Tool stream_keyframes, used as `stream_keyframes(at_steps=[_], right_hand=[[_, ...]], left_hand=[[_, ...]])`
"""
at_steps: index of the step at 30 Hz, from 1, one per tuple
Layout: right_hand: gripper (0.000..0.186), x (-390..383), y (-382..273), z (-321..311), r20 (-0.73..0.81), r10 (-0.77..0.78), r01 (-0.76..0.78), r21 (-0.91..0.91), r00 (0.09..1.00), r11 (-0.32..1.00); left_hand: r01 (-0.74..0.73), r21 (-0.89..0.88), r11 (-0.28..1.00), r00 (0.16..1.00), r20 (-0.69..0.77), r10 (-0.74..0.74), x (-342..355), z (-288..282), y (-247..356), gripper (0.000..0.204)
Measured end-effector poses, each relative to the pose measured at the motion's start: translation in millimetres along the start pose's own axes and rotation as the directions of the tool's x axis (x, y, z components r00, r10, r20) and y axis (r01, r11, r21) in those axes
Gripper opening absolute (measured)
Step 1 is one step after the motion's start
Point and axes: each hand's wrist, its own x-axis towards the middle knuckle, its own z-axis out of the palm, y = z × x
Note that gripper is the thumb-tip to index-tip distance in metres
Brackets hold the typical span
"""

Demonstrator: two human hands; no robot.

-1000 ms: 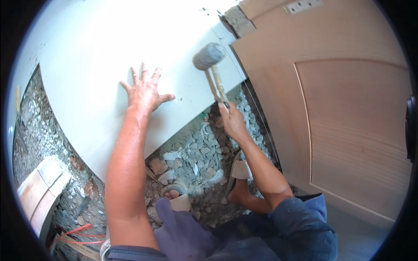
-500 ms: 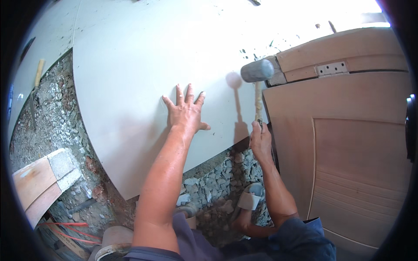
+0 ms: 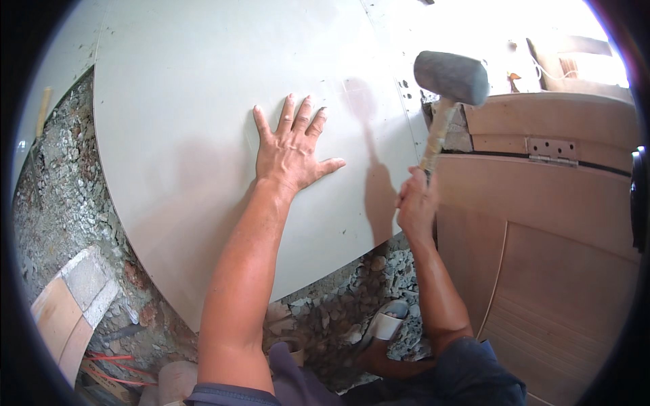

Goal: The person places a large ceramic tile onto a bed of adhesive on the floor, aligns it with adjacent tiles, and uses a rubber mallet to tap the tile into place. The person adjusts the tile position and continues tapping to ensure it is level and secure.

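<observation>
My left hand [image 3: 290, 152] lies flat on a large pale floor tile [image 3: 203, 122], its fingers spread. My right hand [image 3: 418, 196] grips the wooden handle of a rubber mallet [image 3: 451, 78]. The mallet's dark grey head is raised above the tile's right side, apart from the surface, and its shadow falls on the tile. Along its near and left edges the tile borders rough, crumbly ground.
A brown panelled door [image 3: 542, 230] with a metal hinge [image 3: 552, 150] stands close on the right. Grey rubble [image 3: 338, 304] lies around my sandalled foot. At the left are a wooden-handled tool [image 3: 43, 111], a broken brown-and-white block [image 3: 78, 284] and red strips [image 3: 112, 357].
The mallet has risen away from the tile, to the right and upward in view, its head now tilted. My left hand stays flat on the tile. The whole view has shifted slightly.
</observation>
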Motion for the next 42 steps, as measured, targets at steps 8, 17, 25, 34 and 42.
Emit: stream_keyframes(at_steps=[8,17,25,34,42], right_hand=[[0.04,34.4,-3.3,7.2,0.045,0.231,-0.226,-0.1,0.972,0.969],[0.037,65.8,11.7,25.2,0.187,0.105,-0.026,-0.383,0.977,0.923],[0.031,63.4,13.2,29.9,0.159,0.12,-0.046,-0.405,0.98,0.913],[0.024,96.2,-52.7,30.5,0.19,0.079,-0.052,-0.145,0.978,0.988],[0.034,171.4,-123.8,82.5,0.229,0.021,0.051,-0.307,0.973,0.95]], left_hand=[[0.001,-0.066,0.998,0.998,0.056,0.003,10.0,-11.6,-3.9,0.099],[0.073,-0.029,0.997,0.989,-0.124,-0.076,44.1,1.9,-21.2,0.085],[0.473,0.012,0.881,0.85,-0.27,-0.452,180.1,-27.0,-111.8,0.067],[0.551,-0.007,0.834,0.818,-0.194,-0.542,222.7,-39.6,-127.2,0.072],[0.522,-0.02,0.853,0.836,-0.19,-0.516,222.5,-40.9,-131.3,0.074]])
